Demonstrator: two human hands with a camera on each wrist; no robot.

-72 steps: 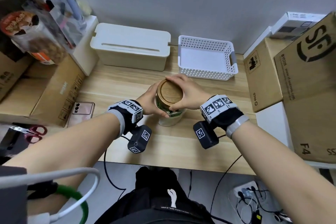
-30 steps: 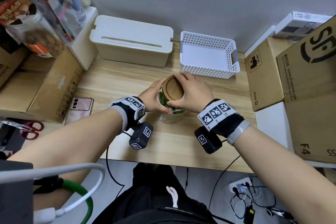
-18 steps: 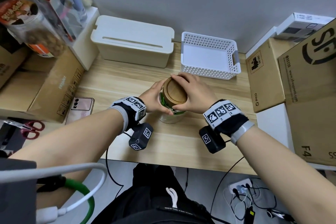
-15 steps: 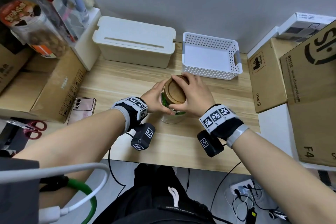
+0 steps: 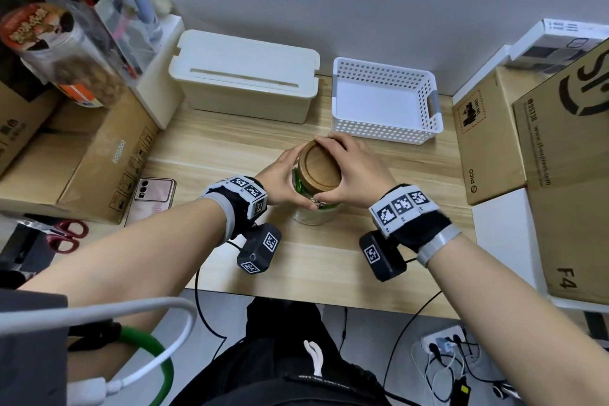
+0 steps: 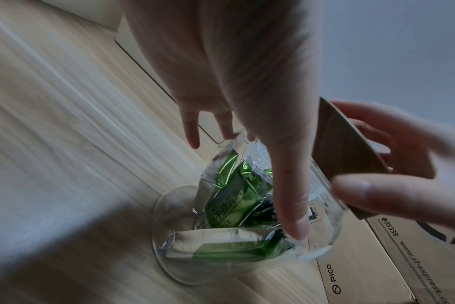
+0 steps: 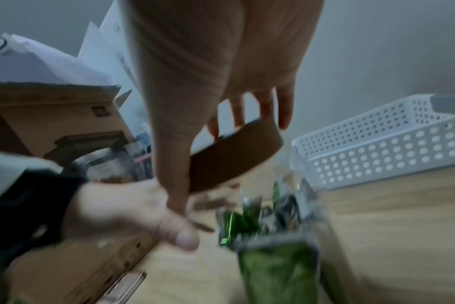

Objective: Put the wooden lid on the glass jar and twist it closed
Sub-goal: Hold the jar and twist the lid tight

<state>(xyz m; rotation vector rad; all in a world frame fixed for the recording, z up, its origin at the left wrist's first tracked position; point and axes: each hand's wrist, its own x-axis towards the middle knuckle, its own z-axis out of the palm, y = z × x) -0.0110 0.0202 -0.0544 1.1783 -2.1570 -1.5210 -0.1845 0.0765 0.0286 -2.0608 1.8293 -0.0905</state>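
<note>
Currently the wooden lid [image 5: 321, 165] sits on the glass jar [image 5: 314, 212], frame centre; right hand [image 5: 354, 175] fingers curl around its rim, left hand [image 5: 281, 180] grips the glass. Final tightening appears unfinished.

Both forearms reach forward, wrists banded, meeting at the middle of the counter [image 5: 329, 260]. The left hand [image 5: 283, 181] wraps the glass jar [image 5: 314, 212], thumb down its side. The right hand [image 5: 354, 171] cups the wooden lid [image 5: 321, 166], fingers curled round its rim.
</note>
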